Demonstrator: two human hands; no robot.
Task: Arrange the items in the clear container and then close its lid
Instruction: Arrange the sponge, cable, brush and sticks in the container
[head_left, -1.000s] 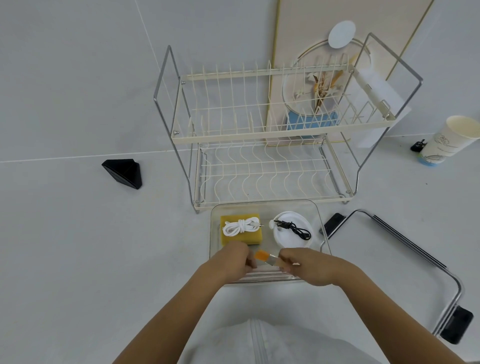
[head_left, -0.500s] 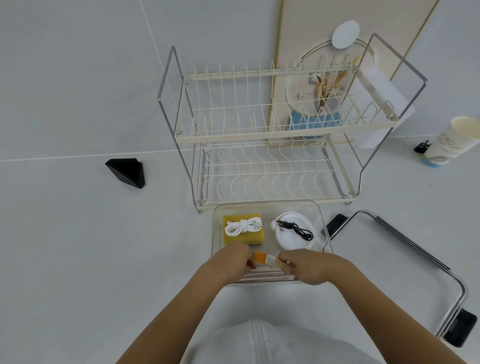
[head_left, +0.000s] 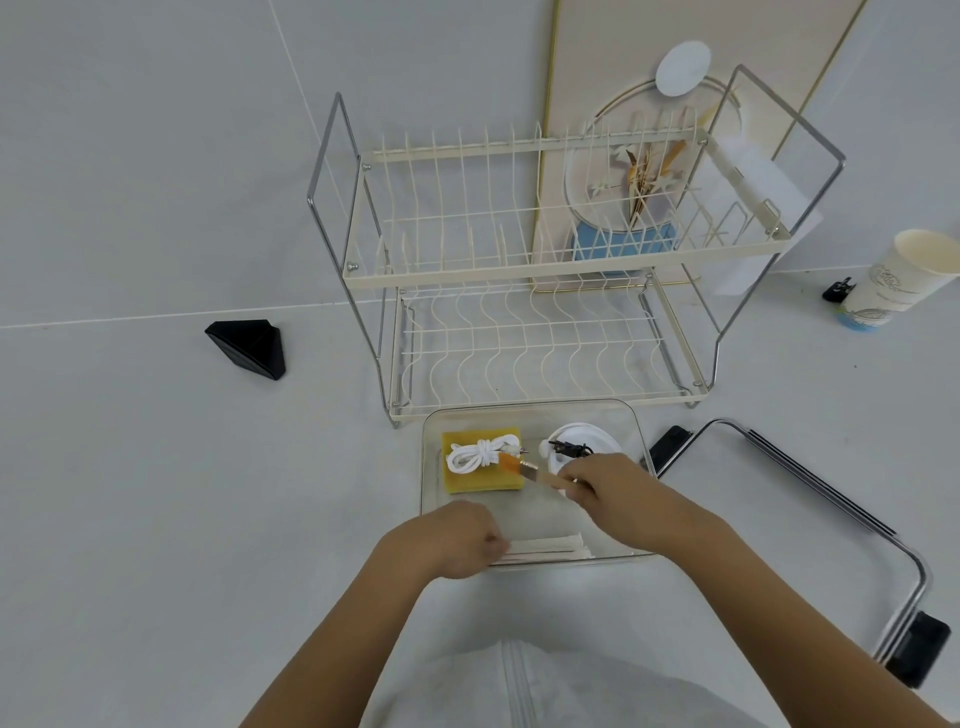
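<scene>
The clear container (head_left: 535, 410) lies on the white surface in front of the dish rack. Inside it sit a yellow sponge (head_left: 480, 480) with a coiled white cord (head_left: 480, 454) on top, a white round item (head_left: 584, 439) with a black cable (head_left: 569, 448), and folded white paper (head_left: 545, 548) near the front wall. My right hand (head_left: 618, 493) holds a small brush (head_left: 524, 470) with an orange tip, lifted over the sponge. My left hand (head_left: 452, 538) rests at the container's front left corner, fingers curled on the paper's end. The clear lid (head_left: 810, 483) with black clips lies to the right.
A two-tier wire dish rack (head_left: 545, 280) stands right behind the container. A black wedge-shaped object (head_left: 249, 345) lies to the left. A paper cup (head_left: 898, 280) and a small black clip (head_left: 836, 291) sit at the far right. A decorated panel (head_left: 649, 130) leans behind the rack.
My right hand has lifted the brush up and back over the sponge. My left hand has let go of the brush and dropped to the container's front left corner.
</scene>
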